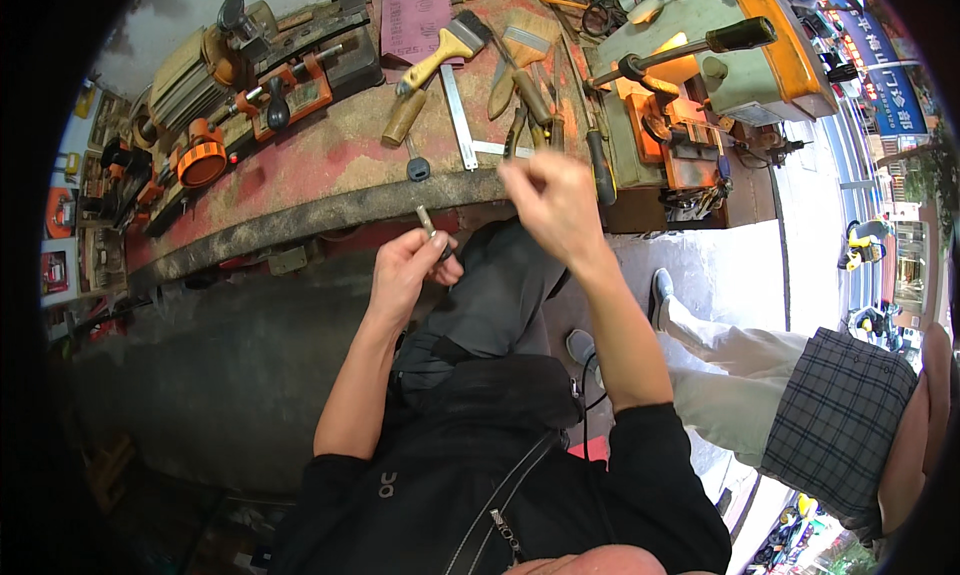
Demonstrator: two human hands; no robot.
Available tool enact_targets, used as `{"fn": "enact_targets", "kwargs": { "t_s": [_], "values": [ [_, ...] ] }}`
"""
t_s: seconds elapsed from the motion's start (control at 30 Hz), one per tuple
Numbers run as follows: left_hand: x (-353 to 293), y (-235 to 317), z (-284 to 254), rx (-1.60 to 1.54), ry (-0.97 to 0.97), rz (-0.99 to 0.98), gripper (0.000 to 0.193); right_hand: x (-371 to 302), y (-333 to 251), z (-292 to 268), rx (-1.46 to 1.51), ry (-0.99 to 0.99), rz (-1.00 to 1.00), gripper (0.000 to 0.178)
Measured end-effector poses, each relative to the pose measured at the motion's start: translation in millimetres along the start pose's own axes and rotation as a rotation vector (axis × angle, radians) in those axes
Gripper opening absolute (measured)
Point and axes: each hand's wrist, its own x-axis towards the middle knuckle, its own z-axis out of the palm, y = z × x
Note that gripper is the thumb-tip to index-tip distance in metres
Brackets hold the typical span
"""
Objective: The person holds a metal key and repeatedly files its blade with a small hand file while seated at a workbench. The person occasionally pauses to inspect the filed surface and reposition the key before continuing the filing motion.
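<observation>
My left hand [412, 260] is closed in a pinch on a key just in front of the bench edge. The key's silvery blade [425, 217] points up toward the bench, and its dark head shows by my fingers. My right hand [555, 203] is raised over the bench's front edge, fingers curled; whatever they hold, if anything, is hidden. Beyond it are pliers [515, 130] and the steel caliper-like square [458, 120]. A second key with a black head [418, 168] lies on the bench near the edge, apart from both hands.
The worn workbench [330, 175] carries a key-cutting machine [270, 95] at left, and brushes [450, 47], files and a screwdriver [600, 165] in the middle. An orange-and-grey machine [670, 115] with a long lever stands at right. A person in a plaid garment [840, 425] is at my right.
</observation>
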Motion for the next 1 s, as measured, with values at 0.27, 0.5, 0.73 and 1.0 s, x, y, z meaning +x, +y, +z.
{"fn": "enact_targets", "kwargs": {
  "t_s": [0.27,0.5,0.73,1.0],
  "values": [
    [-24,-13,-31,0.074,-0.016,0.002,0.018,-48,17,-12,0.211,0.074,0.322,0.009],
    [-24,-14,-28,0.043,-0.04,0.023,0.025,6,25,-12,-0.204,0.181,0.184,0.034],
    [-23,-12,-31,0.007,-0.082,0.013,0.029,38,29,22,-0.499,0.17,0.063,0.062],
    [-24,-14,-36,0.106,0.02,0.071,0.026,29,21,38,-0.345,0.161,-0.164,0.037]
  ]
}}
